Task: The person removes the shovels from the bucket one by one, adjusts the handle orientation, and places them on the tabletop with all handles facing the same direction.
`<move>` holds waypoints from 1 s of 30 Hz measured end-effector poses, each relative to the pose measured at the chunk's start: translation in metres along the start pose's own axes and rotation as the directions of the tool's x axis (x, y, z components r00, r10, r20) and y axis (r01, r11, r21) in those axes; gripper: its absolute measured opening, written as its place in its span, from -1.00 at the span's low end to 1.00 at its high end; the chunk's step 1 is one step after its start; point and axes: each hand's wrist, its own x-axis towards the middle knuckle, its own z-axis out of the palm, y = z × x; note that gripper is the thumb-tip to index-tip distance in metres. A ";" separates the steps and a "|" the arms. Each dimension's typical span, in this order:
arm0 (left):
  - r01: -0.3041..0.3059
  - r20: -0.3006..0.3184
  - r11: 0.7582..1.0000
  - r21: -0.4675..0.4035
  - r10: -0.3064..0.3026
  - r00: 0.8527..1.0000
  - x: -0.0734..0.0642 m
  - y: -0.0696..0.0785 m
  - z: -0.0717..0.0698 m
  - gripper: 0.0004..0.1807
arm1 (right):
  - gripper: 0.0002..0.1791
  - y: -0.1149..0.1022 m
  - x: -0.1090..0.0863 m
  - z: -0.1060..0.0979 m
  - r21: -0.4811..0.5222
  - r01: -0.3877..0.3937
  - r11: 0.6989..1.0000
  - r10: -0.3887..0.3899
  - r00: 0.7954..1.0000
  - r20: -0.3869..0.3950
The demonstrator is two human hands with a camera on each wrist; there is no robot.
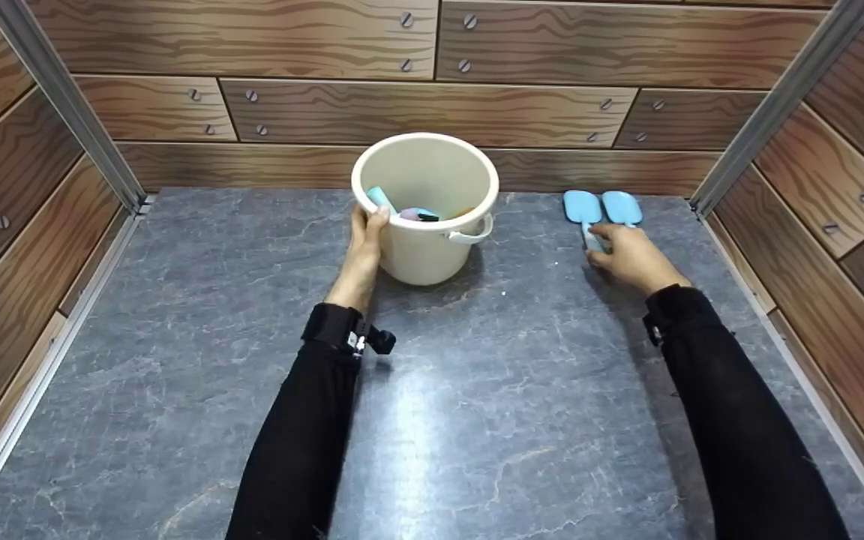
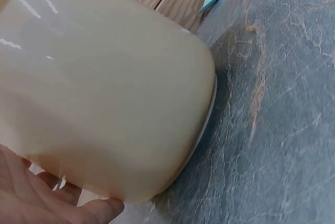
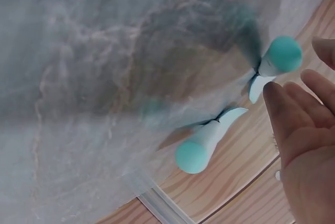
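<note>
A cream bucket (image 1: 424,251) stands on the grey marbled surface, with several small colourful things (image 1: 421,214) inside, partly hidden by the near rim. My left hand (image 1: 361,247) lies against the bucket's left side, thumb near the rim. In the left wrist view, its fingers are spread along the bucket wall. On the right lie two light blue toy shovels, one on the left (image 1: 583,206) and one on the right (image 1: 622,208). My right hand (image 1: 636,256) is over their handles, fingertips beside the left shovel's handle (image 3: 284,55). The right shovel's handle (image 3: 196,153) is mostly hidden in the head view.
Wood-patterned panels (image 1: 432,109) wall the back and both sides. Metal rails (image 1: 784,112) stand at the rear corners. The bucket's pale carrying handle (image 1: 473,232) hangs on its right front.
</note>
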 end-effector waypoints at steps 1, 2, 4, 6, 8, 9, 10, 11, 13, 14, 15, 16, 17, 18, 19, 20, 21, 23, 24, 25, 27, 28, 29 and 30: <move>0.000 0.001 1.000 0.002 0.000 1.000 0.000 0.000 0.000 0.15 | -0.35 -0.001 0.001 -0.002 0.009 -0.013 1.000 0.013 1.000 0.009; 0.001 0.004 1.000 0.004 -0.001 1.000 0.000 0.000 0.000 0.17 | -0.34 -0.002 0.001 -0.004 0.014 -0.022 1.000 0.022 1.000 0.015; -0.004 0.010 1.000 0.002 0.004 1.000 0.000 0.001 -0.001 0.20 | -0.34 -0.005 0.002 -0.007 0.023 -0.034 0.999 0.033 0.999 0.022; 0.003 0.014 1.000 -0.001 -0.003 1.000 -0.001 0.001 -0.001 0.20 | -0.33 -0.008 0.003 -0.011 0.032 -0.027 0.999 0.027 1.000 0.013; 0.008 0.023 1.000 -0.006 -0.008 1.000 -0.001 0.001 -0.001 0.19 | -0.34 -0.011 0.003 -0.014 0.035 -0.011 0.999 0.012 1.000 -0.008; 0.011 0.028 1.000 -0.008 -0.010 1.000 -0.001 0.001 -0.001 0.19 | -0.34 -0.012 0.003 -0.015 0.038 -0.001 0.999 0.002 1.000 -0.019; 0.013 0.034 1.000 -0.009 -0.012 0.999 -0.001 0.001 -0.002 0.19 | -0.33 -0.014 0.003 -0.017 0.038 0.008 0.999 -0.007 1.000 -0.027; 0.015 0.038 1.000 -0.010 -0.015 0.999 -0.001 0.001 -0.002 0.19 | -0.33 -0.016 0.003 -0.018 0.042 0.011 0.999 -0.009 0.999 -0.031; 0.015 0.043 1.000 -0.009 -0.015 0.999 -0.001 0.002 -0.002 0.19 | -0.32 -0.021 0.002 -0.021 0.052 0.002 0.999 -0.001 0.999 -0.032; 0.016 0.044 1.000 -0.008 -0.016 0.999 -0.001 0.002 -0.002 0.18 | -0.31 -0.024 0.002 -0.023 0.058 -0.008 0.998 0.009 1.000 -0.024; 0.017 0.043 1.000 -0.007 -0.016 0.999 -0.001 0.002 -0.002 0.18 | -0.30 -0.026 0.002 -0.025 0.063 -0.018 0.998 0.019 1.000 -0.015; 0.015 0.042 1.000 -0.005 -0.015 0.999 -0.002 0.002 -0.002 0.18 | -0.28 -0.029 0.002 -0.027 0.067 -0.031 0.997 0.031 1.000 -0.003; 0.016 0.041 1.000 -0.004 -0.016 0.999 -0.001 0.002 -0.002 0.18 | -0.27 -0.031 0.002 -0.029 0.071 -0.041 0.997 0.041 0.999 0.007; 0.014 0.038 1.000 -0.002 -0.014 0.999 -0.001 0.002 -0.002 0.18 | -0.26 -0.034 0.002 -0.031 0.070 -0.046 0.996 0.045 0.999 0.013; 0.014 0.036 1.000 -0.001 -0.014 0.999 -0.001 0.002 -0.002 0.19 | -0.25 -0.036 0.002 -0.033 0.070 -0.046 0.996 0.045 0.999 0.016; 0.012 0.035 1.000 0.001 -0.012 0.999 -0.001 0.001 -0.002 0.19 | -0.25 -0.038 0.002 -0.034 0.069 -0.044 0.997 0.043 0.999 0.014; 0.010 0.035 1.000 0.001 -0.010 0.999 -0.001 0.001 -0.002 0.19 | -0.24 -0.041 0.002 -0.036 0.065 -0.037 0.997 0.036 0.999 0.010; 0.009 0.033 1.000 0.002 -0.009 0.999 0.000 0.001 -0.002 0.19 | -0.24 -0.045 0.002 -0.039 0.056 -0.027 0.998 0.027 1.000 0.000; 0.008 0.033 1.000 0.004 -0.008 0.999 0.000 0.001 -0.002 0.20 | -0.24 -0.048 0.003 -0.040 0.051 -0.022 0.998 0.022 1.000 -0.003; 0.008 0.033 1.000 0.004 -0.008 0.999 0.000 0.001 -0.002 0.20 | -0.24 -0.050 0.003 -0.042 0.048 -0.019 0.999 0.019 1.000 -0.005; 0.010 0.033 1.000 0.004 -0.011 0.999 0.000 0.001 -0.002 0.20 | -0.23 -0.055 0.004 -0.045 0.036 -0.014 0.999 0.014 1.000 0.002; 0.012 0.033 1.000 0.003 -0.012 0.999 0.000 0.001 -0.002 0.20 | -0.23 -0.058 0.004 -0.047 0.030 -0.015 0.999 0.015 1.000 0.011; 0.013 0.034 1.000 0.004 -0.014 0.999 0.000 0.001 -0.002 0.21 | -0.22 -0.061 0.004 -0.049 0.026 -0.013 1.000 0.013 1.000 0.019; 0.016 0.032 1.000 0.005 -0.016 0.999 0.000 0.001 -0.002 0.22 | -0.22 -0.064 0.005 -0.050 0.021 -0.009 1.000 0.009 1.000 0.023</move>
